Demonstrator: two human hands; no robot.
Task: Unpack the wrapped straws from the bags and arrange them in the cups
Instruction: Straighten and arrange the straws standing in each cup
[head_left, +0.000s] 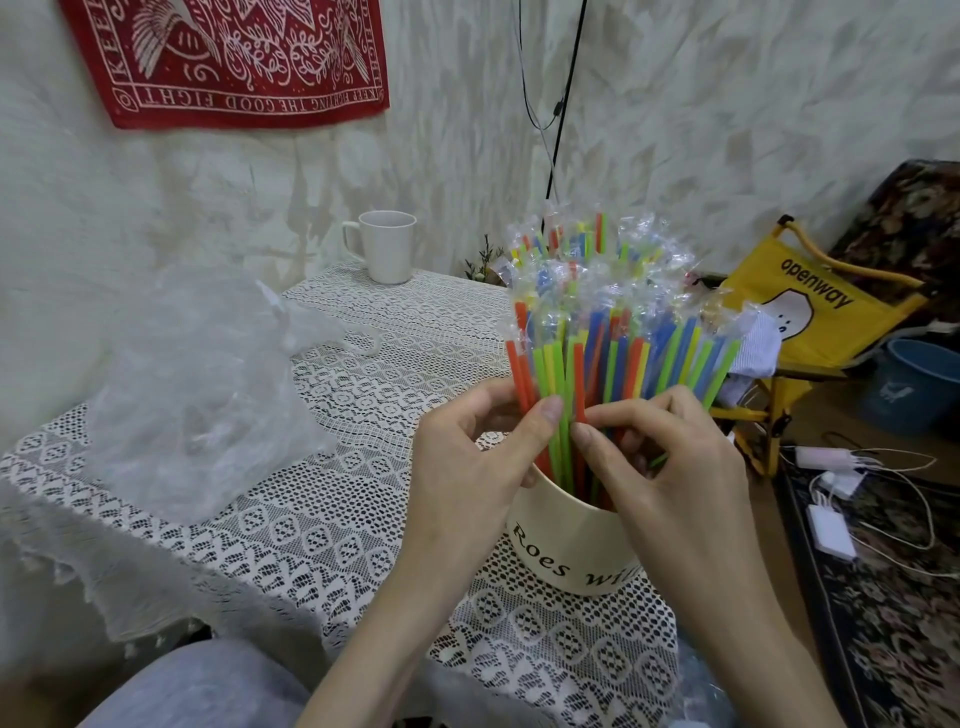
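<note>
A cream cup (566, 545) with dark lettering stands near the table's front right. A thick bunch of wrapped straws (608, 312) in orange, green, blue and yellow stands upright in it and fans out above. My left hand (467, 467) grips the left side of the bunch just above the rim, thumb on the green and orange straws. From the right side, my right hand (670, 467) pinches straws with its fingers curled among them. A second cup, a white mug (387, 247), stands at the table's far edge with no straws showing in it.
A crumpled clear plastic bag (202, 384) lies on the lace tablecloth (332, 519) at the left. Right of the table stand a yellow folding chair (810, 306) and a blue bucket (914, 384). Chargers and cables (836, 493) lie on the patterned rug. A wall stands close behind.
</note>
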